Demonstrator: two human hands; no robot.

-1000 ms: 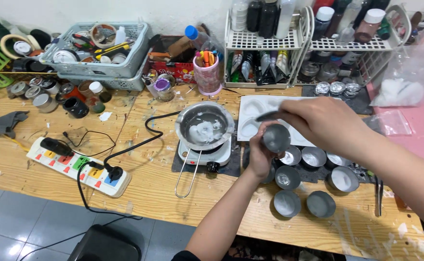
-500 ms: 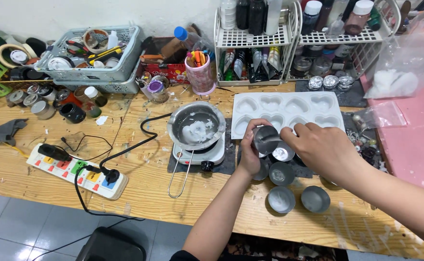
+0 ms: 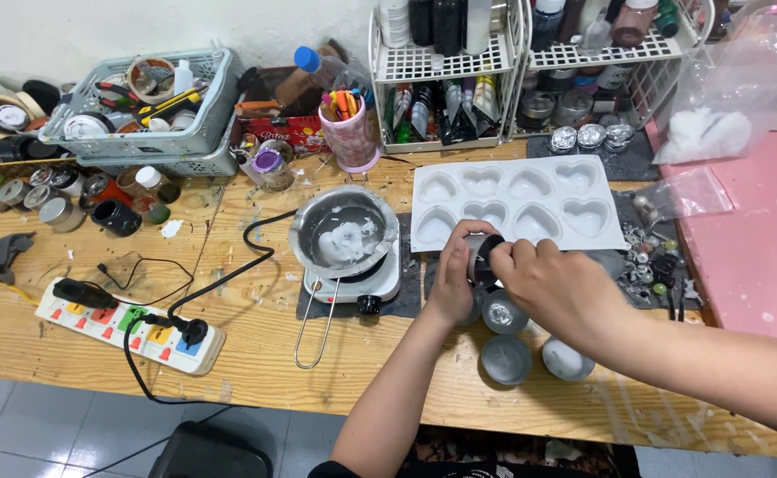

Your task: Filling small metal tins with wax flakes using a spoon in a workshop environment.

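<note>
My left hand (image 3: pixel 453 274) grips a small dark round tin (image 3: pixel 481 257) tilted on its side, just in front of the white heart-shaped mould tray (image 3: pixel 517 202). My right hand (image 3: pixel 558 285) reaches into the tin's mouth with its fingertips. Below the hands stand three grey filled tins: one (image 3: pixel 504 312) right under them, two more (image 3: pixel 506 358) (image 3: pixel 568 358) nearer the table edge. A metal pot with white wax (image 3: pixel 344 232) sits on a small hot plate (image 3: pixel 353 285) to the left.
A power strip (image 3: pixel 127 325) with a black cable lies front left. Baskets of tools (image 3: pixel 145 111), a pink pen cup (image 3: pixel 350 133), wire racks with bottles (image 3: pixel 459 71), and a plastic bag (image 3: pixel 716 88) line the back. A pink surface (image 3: pixel 751 248) adjoins at right.
Both hands drew the tin down and toward the mould tray's front edge. The tin is now tipped sideways, with my right fingers at its opening instead of over it.
</note>
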